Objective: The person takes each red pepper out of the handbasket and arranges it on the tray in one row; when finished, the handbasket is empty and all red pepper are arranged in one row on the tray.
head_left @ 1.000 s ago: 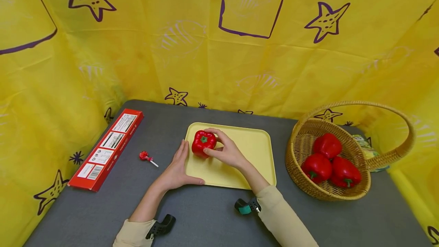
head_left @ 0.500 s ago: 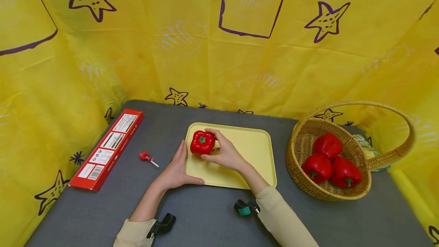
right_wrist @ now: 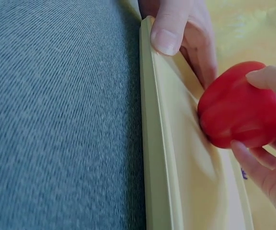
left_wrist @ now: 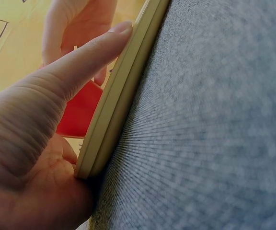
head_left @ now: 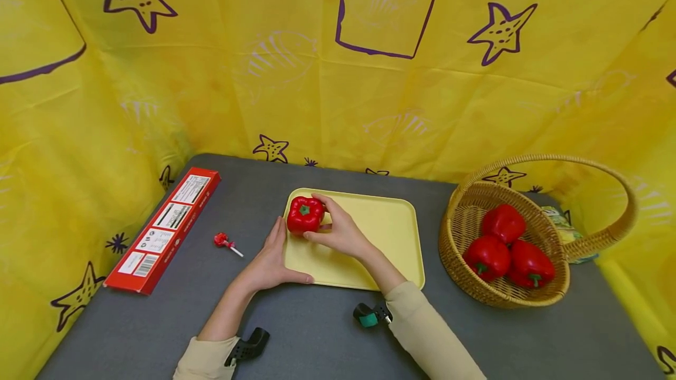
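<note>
A red bell pepper [head_left: 305,216] with a green stem is at the left end of the yellow tray [head_left: 380,233]. My right hand [head_left: 340,232] grips it from the right, thumb in front and fingers behind. In the right wrist view the bell pepper [right_wrist: 241,105] is at the tray's surface; whether it bears on it I cannot tell. My left hand [head_left: 269,263] rests at the tray's near left corner, straight fingers along the left side, thumb on the front rim. The left wrist view shows that thumb [left_wrist: 80,62] against the rim, partly covering the pepper [left_wrist: 82,112].
Right of the tray stands a wicker basket [head_left: 449,251] with a tall handle, holding three more red bell peppers [head_left: 488,257]. A lollipop [head_left: 222,240] lies to the left, beside a long red box [head_left: 164,230]. Behind the basket is a patterned packet [head_left: 567,230]. Yellow cloth [head_left: 327,104] surrounds the table.
My right hand has moved the bell pepper a little left and away from me, toward the tray's left rim. My left hand has stayed at the tray's corner.
</note>
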Motion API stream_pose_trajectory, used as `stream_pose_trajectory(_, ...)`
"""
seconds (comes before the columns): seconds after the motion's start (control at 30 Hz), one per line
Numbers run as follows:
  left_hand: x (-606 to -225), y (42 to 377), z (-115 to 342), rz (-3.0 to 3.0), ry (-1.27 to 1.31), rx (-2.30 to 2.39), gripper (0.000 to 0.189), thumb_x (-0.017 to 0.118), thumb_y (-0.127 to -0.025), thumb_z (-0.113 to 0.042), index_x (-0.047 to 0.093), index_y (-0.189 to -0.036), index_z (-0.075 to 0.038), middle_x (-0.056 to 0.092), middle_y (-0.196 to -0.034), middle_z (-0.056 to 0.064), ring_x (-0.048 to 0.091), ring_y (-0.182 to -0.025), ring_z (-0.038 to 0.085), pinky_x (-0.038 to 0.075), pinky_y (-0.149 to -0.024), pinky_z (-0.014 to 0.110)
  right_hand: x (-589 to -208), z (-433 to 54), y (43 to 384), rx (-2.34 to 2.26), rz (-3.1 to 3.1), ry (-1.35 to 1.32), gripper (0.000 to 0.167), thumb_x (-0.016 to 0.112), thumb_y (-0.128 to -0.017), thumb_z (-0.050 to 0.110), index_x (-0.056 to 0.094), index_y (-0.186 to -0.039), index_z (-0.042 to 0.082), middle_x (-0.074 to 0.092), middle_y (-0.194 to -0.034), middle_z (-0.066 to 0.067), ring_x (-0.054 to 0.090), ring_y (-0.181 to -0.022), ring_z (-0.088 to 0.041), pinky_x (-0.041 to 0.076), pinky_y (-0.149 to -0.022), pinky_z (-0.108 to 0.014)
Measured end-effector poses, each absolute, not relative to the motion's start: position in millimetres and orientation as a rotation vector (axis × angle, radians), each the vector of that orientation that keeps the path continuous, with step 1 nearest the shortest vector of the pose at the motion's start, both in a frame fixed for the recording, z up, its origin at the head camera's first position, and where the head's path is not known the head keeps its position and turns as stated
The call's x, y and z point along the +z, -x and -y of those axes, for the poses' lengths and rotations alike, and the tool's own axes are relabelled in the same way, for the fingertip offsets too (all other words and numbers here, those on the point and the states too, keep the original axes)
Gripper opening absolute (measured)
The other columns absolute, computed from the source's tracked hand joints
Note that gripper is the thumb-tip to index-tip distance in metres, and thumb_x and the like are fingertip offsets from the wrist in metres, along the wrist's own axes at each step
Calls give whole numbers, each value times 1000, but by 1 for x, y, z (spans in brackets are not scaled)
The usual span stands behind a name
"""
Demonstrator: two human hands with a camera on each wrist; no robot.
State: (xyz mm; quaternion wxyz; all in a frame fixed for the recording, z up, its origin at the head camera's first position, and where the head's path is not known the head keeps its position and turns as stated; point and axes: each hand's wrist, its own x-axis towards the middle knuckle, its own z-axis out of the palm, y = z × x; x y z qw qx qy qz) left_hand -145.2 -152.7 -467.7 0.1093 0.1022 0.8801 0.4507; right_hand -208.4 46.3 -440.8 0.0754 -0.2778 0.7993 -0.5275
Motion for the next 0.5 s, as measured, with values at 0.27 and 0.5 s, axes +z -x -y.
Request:
stream_pose_trajectory(0.27, -469, 146, 153, -2589, -323, 1354, 140, 90, -62, -42, -7, -155, -5, -11, -160, 20, -1, -145, 43, 17, -109, 65, -439, -41, 210, -1584, -2396, 812, 84, 78, -82, 10, 30, -151, 6, 45, -143, -7, 50, -123, -22, 54, -86, -34)
stream_pose_trajectory(0.5, -470, 146, 153, -2585, -323, 1364, 140, 90, -62, -43, -8, -156, -8, -11, -160, 20, -1, -145, 43, 16, -109, 66, -441, -41, 210, -1552, -2424, 814, 87, 79, -82, 12, 28, -152, 6, 43, -144, -7, 49, -122, -21, 53, -88, -35)
